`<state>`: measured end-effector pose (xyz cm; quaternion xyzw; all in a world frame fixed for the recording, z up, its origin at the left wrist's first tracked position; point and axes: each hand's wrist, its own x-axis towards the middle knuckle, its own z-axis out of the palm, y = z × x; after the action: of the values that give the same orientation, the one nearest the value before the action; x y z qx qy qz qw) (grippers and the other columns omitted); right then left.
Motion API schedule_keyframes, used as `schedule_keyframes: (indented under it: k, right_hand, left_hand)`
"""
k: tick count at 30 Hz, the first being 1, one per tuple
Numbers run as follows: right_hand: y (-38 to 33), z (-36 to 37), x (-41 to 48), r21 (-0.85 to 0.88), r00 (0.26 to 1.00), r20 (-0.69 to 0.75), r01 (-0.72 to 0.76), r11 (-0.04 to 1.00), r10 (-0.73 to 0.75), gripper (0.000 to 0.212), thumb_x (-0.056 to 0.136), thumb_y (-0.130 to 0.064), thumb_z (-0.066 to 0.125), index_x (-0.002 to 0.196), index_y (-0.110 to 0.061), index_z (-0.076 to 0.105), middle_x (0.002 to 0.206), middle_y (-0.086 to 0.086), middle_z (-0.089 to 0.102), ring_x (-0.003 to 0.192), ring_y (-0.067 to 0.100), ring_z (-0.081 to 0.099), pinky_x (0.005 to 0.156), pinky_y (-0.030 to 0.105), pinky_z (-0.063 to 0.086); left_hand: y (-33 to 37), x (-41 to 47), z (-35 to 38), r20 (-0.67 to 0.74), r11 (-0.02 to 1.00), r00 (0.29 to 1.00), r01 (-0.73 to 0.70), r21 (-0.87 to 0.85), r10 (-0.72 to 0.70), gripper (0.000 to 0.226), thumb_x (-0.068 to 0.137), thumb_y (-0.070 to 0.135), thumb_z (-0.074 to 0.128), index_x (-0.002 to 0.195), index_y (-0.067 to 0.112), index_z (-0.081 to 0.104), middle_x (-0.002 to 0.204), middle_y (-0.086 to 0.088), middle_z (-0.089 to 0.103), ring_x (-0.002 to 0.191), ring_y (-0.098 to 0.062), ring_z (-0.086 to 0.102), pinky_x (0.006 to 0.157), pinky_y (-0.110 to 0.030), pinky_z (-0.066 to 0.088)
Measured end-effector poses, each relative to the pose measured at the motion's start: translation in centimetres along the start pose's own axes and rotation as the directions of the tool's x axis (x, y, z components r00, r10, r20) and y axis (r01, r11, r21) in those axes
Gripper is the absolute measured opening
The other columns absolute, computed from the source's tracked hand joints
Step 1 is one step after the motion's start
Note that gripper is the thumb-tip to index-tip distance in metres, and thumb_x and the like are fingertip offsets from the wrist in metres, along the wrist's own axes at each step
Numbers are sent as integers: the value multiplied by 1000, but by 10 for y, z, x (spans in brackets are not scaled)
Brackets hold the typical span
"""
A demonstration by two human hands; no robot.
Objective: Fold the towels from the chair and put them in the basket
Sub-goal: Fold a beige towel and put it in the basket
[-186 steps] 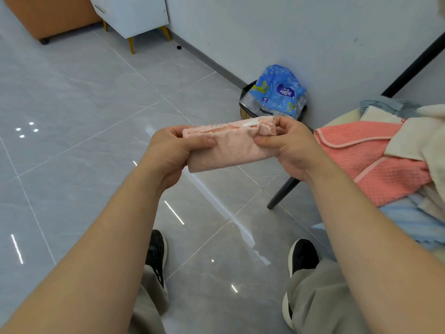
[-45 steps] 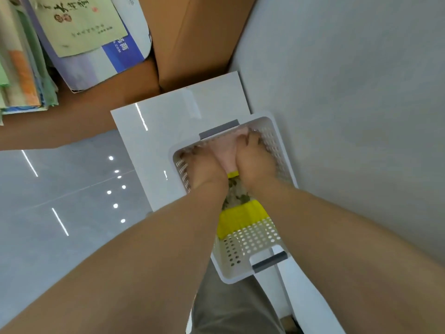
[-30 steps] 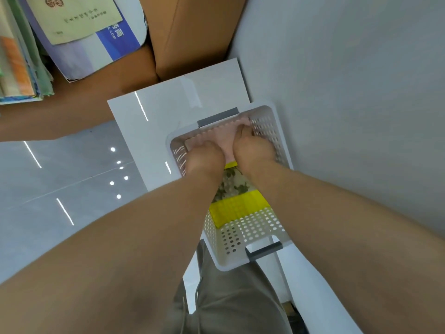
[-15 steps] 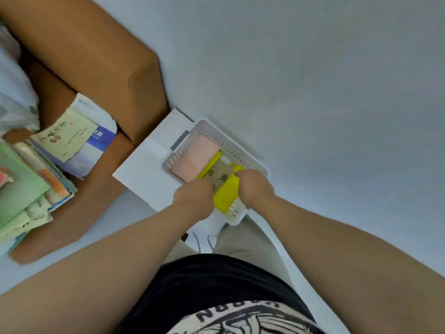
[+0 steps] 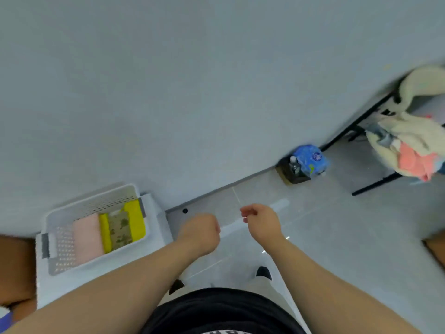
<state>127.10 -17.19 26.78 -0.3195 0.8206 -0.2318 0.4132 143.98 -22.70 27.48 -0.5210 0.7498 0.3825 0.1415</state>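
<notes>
Everything here is best placed from the white basket (image 5: 92,205), which sits on a low white cabinet (image 5: 106,278) against the wall. Well off to the basket's right, across the grey floor, stands the black-framed chair (image 5: 375,184), and on its seat lies the heap of unfolded towels (image 5: 407,141), a big cream one on top and a coral one (image 5: 414,162) hanging at the heap's lower edge. Between basket and chair, nearer the chair, a blue packet (image 5: 309,159) rests at the foot of the wall.

Inside the basket lie the folded pieces: a pink towel (image 5: 85,239) at the end furthest from the chair, then a yellow towel (image 5: 134,220) wrapped about a patterned one.

Just to the basket's right, both hands hang over the floor. The left hand (image 5: 199,233) is curled into a fist and the right hand (image 5: 261,224) has its fingers loosely bent; neither holds anything.

I would judge those chair towels light, limp and not slippery, apt to drag a neighbour along if tugged from the middle. Best to pinch the top one at two corners of one edge and lift it clear, letting it hang flat.
</notes>
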Motion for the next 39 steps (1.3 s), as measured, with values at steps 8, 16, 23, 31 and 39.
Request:
schedule_keyframes:
  k: [8,16,23,31,39]
  right_hand:
    - [182,-232,-16,400,952,-202,-135,907,231,36,95,-2,42,100,-21,72,97,-6,71,78,5,70,54,10,44]
    - [310,-483,-22,448,919,-224,-198,872,324,33,92,0,44,95,-16,73,93,-1,72,71,13,68,60,20,48]
    - [375,-635,54,373,907,-287,-190,908,307,32,93,-3,44,99,-22,70,97,-6,71,85,13,69,67,21,50]
    - [439,-824,185,194,875,-336,-298,935,349,29,96,-11,50,113,-19,73,106,-5,72,95,16,69,88,28,54]
    - [484,-985,321,155,884,-315,-311,938,345,29,95,-11,49,111,-19,72,100,-4,72,95,17,68,85,28,53]
  left_hand:
    - [259,30,109,-34,921,995,-98,-376,92,14,89,15,65,92,25,74,89,12,69,85,-4,63,65,-13,41]
    - [515,53,197,44,852,989,-99,-515,141,14,85,10,69,85,23,75,78,7,73,49,1,48,50,-19,37]
    - [724,152,226,45,826,965,-197,-528,259,14,85,7,68,81,20,72,80,4,71,54,-3,48,51,-19,36]
    - [942,316,255,138,846,957,-152,-511,255,13,86,4,65,76,11,69,77,-5,64,55,-14,44,45,-20,33]
    - [1132,424,260,150,833,932,-212,-511,330,16,85,1,63,80,14,71,71,9,64,54,-2,52,45,-13,36]
